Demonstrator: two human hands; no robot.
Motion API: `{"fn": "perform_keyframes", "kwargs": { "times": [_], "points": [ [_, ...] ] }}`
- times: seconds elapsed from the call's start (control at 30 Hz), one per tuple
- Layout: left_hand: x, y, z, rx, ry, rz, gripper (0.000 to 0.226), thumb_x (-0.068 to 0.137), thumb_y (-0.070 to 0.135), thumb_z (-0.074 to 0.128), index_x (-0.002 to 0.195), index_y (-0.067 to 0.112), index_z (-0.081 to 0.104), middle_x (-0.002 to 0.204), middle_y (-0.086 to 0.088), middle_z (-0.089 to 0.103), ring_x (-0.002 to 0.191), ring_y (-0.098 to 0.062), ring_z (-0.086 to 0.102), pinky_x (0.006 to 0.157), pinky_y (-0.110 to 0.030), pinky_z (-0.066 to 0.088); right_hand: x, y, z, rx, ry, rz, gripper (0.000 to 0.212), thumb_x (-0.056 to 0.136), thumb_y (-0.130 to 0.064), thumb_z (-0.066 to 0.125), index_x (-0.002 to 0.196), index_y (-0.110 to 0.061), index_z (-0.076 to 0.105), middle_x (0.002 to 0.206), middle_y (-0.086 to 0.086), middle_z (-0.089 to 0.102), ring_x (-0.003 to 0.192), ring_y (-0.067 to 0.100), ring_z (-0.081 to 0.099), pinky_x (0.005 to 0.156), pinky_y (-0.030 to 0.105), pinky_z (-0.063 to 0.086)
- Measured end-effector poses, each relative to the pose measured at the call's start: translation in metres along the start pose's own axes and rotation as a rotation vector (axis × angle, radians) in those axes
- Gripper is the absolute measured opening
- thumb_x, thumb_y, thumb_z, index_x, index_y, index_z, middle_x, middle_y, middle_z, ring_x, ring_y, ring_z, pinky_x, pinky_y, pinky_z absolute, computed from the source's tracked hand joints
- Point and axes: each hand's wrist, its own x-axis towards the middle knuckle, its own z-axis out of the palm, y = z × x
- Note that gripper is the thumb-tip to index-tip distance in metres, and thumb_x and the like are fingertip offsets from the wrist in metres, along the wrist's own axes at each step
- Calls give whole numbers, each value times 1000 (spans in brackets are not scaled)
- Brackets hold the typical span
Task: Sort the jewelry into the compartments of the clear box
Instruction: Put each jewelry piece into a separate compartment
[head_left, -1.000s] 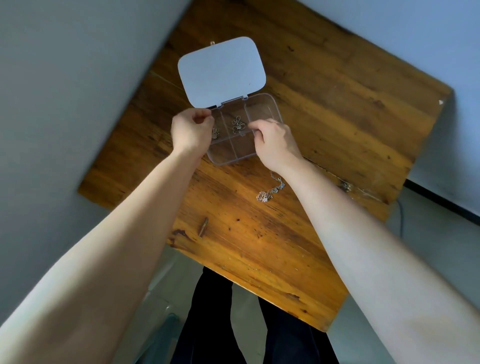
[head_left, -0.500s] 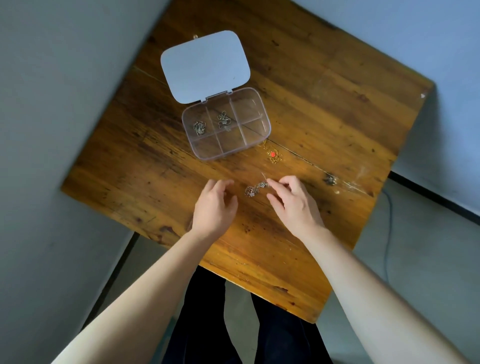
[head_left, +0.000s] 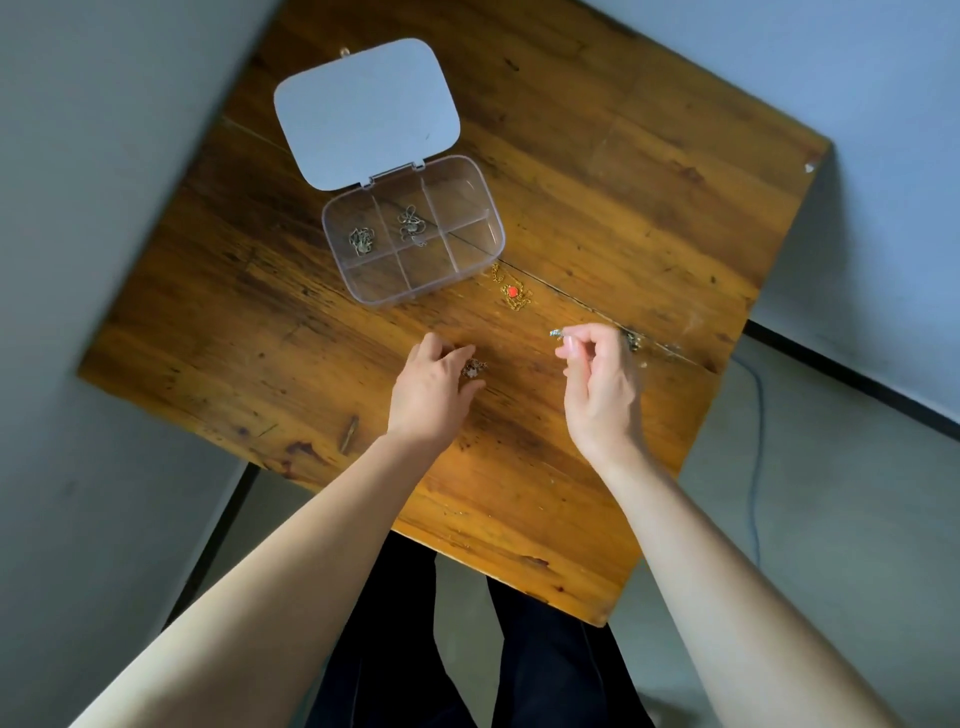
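Note:
The clear box (head_left: 415, 300) sits at the back of the wooden table (head_left: 623, 182) with its white lid (head_left: 366, 111) swung open. One small chain piece (head_left: 360, 240) lies in the back-left compartment and another (head_left: 411, 224) in the back-middle one; the other compartments look empty. A gold necklace with a red pendant (head_left: 513, 292) lies just right of the box. My left hand (head_left: 431, 387) pinches the pendant end of a silver necklace (head_left: 474, 367) on the table. My right hand (head_left: 597, 379) pinches its other end, lifted. The chain between is too thin to see.
A small dark jewelry piece (head_left: 632, 340) lies on the table, half hidden behind my right hand. The table's near edge is close to my wrists, with my dark trousers (head_left: 395, 649) and grey floor below. A cable (head_left: 756, 441) runs on the floor at right.
Both hands left the box and came back toward the near side. They took hold of the silver necklace, and the right hand has pulled its end up and to the right.

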Motion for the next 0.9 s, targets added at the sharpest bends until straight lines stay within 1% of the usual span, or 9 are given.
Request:
{"fn": "perform_keyframes", "kwargs": {
  "times": [0.07, 0.23, 0.37, 0.43, 0.5, 0.6, 0.73, 0.8, 0.9],
  "points": [
    [1, 0, 2, -26, 33, 30, 21, 93, 17, 67, 110, 6, 74, 104, -11, 61, 97, -30, 61, 80, -36, 53, 7, -7, -4, 52, 43, -4, 13, 101, 0, 48, 105, 6, 58, 100, 14, 68, 87, 21, 68, 70, 28, 57],
    [4, 1, -7, -130, 43, -31, 13, 95, 12, 63, 100, 5, 72, 99, -8, 63, 88, -26, 62, 76, -30, 50, 22, -23, -8, 101, 76, -2, 12, 103, -5, 47, 103, 2, 55, 93, 7, 69, 82, 20, 70, 71, 31, 56],
    [10, 1, -47, -242, 338, -111, 8, 93, 15, 65, 96, 11, 71, 93, 1, 61, 79, -11, 55, 69, -11, 34, 30, -33, -4, 142, 64, 35, 6, 101, -10, 54, 102, -6, 58, 88, 1, 70, 81, 14, 71, 71, 22, 55],
    [19, -2, -72, -297, 480, -161, 8, 93, 19, 64, 97, 15, 70, 94, 6, 59, 79, -7, 53, 67, -3, 34, 32, -37, -2, 156, 51, 33, 2, 98, -8, 59, 100, -9, 60, 87, -1, 70, 79, 9, 69, 70, 13, 51],
    [31, -8, -92, -307, 538, -206, 11, 94, 20, 63, 101, 16, 70, 96, 7, 57, 81, -6, 53, 66, 1, 33, 34, -42, 1, 144, 46, 5, 7, 95, -4, 61, 97, -10, 63, 87, -2, 70, 77, 9, 65, 69, 12, 49],
    [48, -19, -107, -170, 487, -183, 16, 95, 16, 61, 104, 8, 71, 99, -5, 63, 82, -11, 54, 69, -8, 35, 36, -50, 4, 149, 44, -38, 8, 96, -3, 61, 98, -10, 66, 90, 0, 70, 80, 14, 66, 70, 14, 51],
    [63, -38, -102, -30, 300, -110, 15, 94, 10, 61, 102, 3, 71, 103, -15, 67, 88, -26, 63, 73, -24, 43, 44, -66, 6, 209, 20, -27, 12, 98, -10, 60, 108, -11, 66, 97, 0, 71, 87, 17, 69, 76, 28, 58],
    [63, -45, -97, 12, 238, -81, 18, 93, 15, 65, 104, 3, 71, 106, -16, 66, 92, -30, 64, 75, -29, 48, 52, -75, 7, 233, 11, -34, 13, 98, -10, 60, 109, -12, 66, 98, 0, 71, 88, 16, 69, 77, 30, 58],
    [52, -51, -92, 35, 251, -70, 34, 91, 28, 69, 114, 4, 68, 114, -15, 63, 103, -31, 61, 81, -38, 53, 65, -89, 8, 274, 7, -56, 14, 97, -11, 61, 109, -13, 67, 97, -3, 71, 88, 11, 69, 76, 26, 57]
  ]
}}
